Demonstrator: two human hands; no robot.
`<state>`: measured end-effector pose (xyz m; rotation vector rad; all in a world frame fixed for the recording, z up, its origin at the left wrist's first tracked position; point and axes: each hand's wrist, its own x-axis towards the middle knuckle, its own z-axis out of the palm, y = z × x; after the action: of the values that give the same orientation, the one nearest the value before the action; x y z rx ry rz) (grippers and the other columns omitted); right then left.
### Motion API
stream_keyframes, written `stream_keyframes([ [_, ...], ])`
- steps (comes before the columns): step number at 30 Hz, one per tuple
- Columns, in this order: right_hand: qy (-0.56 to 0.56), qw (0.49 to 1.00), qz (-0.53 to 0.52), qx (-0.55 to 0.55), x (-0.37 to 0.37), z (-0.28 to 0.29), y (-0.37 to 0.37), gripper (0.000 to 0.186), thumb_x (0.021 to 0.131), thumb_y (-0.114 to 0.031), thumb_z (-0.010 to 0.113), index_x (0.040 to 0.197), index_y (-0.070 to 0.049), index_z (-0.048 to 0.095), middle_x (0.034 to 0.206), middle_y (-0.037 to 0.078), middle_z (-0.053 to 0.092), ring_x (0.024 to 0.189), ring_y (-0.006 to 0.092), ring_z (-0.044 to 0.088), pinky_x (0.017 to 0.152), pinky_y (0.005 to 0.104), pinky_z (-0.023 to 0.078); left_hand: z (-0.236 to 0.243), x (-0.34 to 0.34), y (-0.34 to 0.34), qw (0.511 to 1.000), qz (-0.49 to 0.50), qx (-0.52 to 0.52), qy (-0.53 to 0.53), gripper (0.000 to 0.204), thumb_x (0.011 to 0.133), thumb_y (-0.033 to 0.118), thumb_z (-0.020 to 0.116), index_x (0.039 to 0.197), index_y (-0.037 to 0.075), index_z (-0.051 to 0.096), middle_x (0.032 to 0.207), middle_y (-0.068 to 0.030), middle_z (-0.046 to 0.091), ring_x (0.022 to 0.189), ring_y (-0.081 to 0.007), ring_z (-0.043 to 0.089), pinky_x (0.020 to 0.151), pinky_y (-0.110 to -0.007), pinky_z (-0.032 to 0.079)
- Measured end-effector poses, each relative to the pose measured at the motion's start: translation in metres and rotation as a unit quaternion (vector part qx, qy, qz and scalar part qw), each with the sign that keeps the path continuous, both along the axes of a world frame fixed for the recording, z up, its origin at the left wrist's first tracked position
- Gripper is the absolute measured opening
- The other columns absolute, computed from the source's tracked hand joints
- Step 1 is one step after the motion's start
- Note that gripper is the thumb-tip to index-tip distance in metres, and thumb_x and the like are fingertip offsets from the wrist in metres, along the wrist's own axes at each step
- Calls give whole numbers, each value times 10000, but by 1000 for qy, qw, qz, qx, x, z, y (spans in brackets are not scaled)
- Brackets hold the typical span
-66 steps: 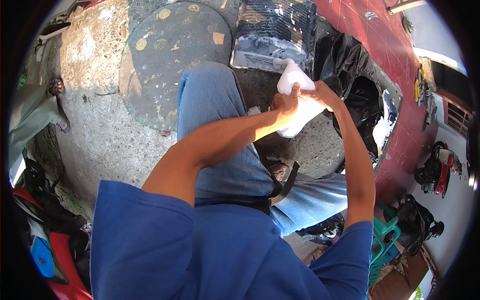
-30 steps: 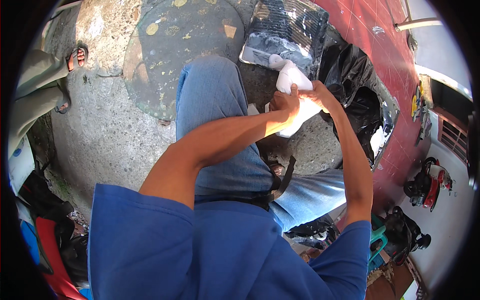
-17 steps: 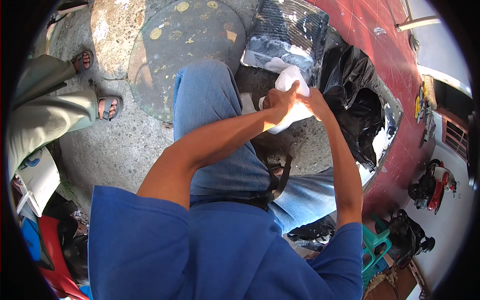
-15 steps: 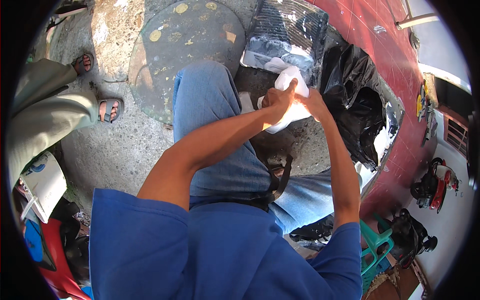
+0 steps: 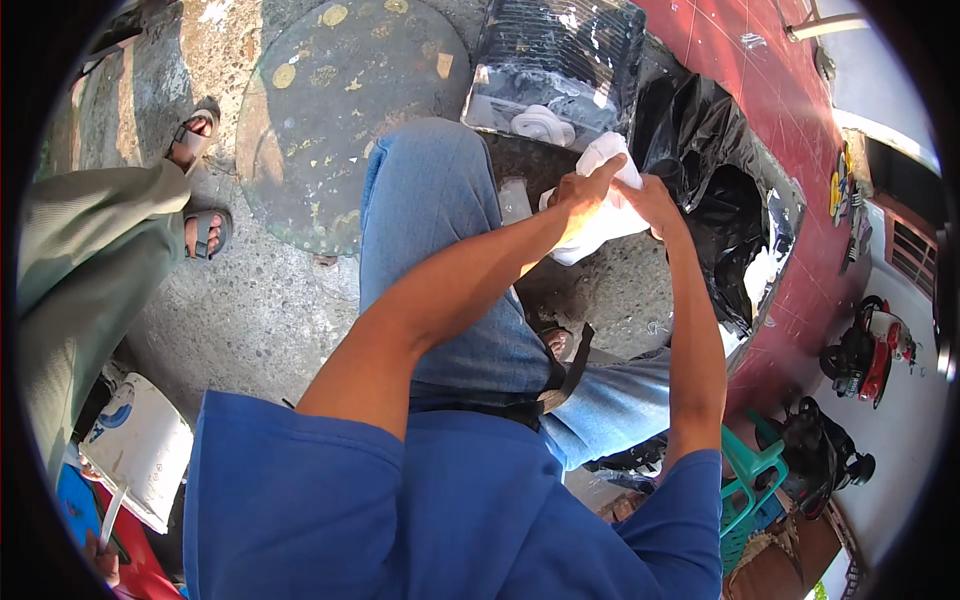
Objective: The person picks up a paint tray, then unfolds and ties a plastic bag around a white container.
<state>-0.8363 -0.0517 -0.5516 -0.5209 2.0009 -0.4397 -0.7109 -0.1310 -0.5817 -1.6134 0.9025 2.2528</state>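
Both my hands grip a soft, crumpled white bag (image 5: 592, 238) in front of my knee. Whether it is plastic or cloth is hard to tell. My left hand (image 5: 588, 195) is closed on its left side. The right hand (image 5: 655, 205) pinches the upper right part, its fingers partly hidden. A twisted white end sticks up above my hands, while the wider part hangs below. Just beyond lies a black ribbed paint tray (image 5: 560, 50), smeared with white paint. A white coiled or ring-shaped lump (image 5: 543, 125) rests at its near end.
A crumpled black plastic bag (image 5: 735, 225) lies right of my hands. Left of the tray is a round, paint-spotted board (image 5: 350, 130). A person in olive trousers (image 5: 90, 240) and sandals is at the left, one hand (image 5: 103, 560) by a white bucket (image 5: 140, 450). A green plastic chair (image 5: 745, 480) stands lower right.
My hands and the white bag have shifted slightly right in view, and the white lump in the tray is now uncovered. At left, the person's legs and the white bucket have moved.
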Motion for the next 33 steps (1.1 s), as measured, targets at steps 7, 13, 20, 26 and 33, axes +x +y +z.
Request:
stream_keyframes([
  [7, -19, 998, 51, 17, -22, 4, -3, 376, 761, -364, 701, 872, -6, 664, 784, 67, 647, 710, 134, 612, 636, 297, 468, -30, -16, 20, 992, 76, 55, 89, 798, 669, 595, 663, 1068, -90, 573, 965, -201, 608, 854, -277, 605, 739, -385, 478],
  [13, -16, 998, 64, -16, -24, -6, 0, 303, 759, -307, 708, 806, -12, 660, 720, 49, 620, 642, 112, 567, 595, 280, 448, -22, -16, 20, 998, -7, -60, 4, 807, 738, 641, 578, 1083, -89, 571, 1045, -235, 601, 942, -301, 603, 805, -394, 469],
  [20, -65, 997, 15, -44, -21, -14, -4, 300, 758, -276, 723, 810, 13, 663, 723, 32, 620, 648, 100, 564, 573, 267, 438, -12, -8, 14, 997, 10, -79, 14, 677, 803, 582, 539, 1106, -21, 589, 1068, -204, 610, 983, -300, 599, 826, -396, 464],
  [26, -67, 996, 33, -48, -23, -14, 0, 300, 759, -276, 723, 798, 15, 663, 707, 26, 614, 635, 96, 558, 568, 260, 435, -15, -10, 18, 998, -5, -59, -19, 685, 783, 583, 550, 1120, -12, 588, 1113, -206, 600, 1033, -327, 585, 861, -398, 458],
  [33, -53, 997, 42, -47, -17, -13, 0, 252, 762, -235, 696, 798, 12, 662, 705, 26, 615, 627, 94, 553, 568, 261, 438, -24, -9, 20, 997, -30, -75, -10, 687, 803, 574, 509, 1139, -23, 569, 1144, -223, 579, 1062, -350, 567, 895, -411, 441],
])
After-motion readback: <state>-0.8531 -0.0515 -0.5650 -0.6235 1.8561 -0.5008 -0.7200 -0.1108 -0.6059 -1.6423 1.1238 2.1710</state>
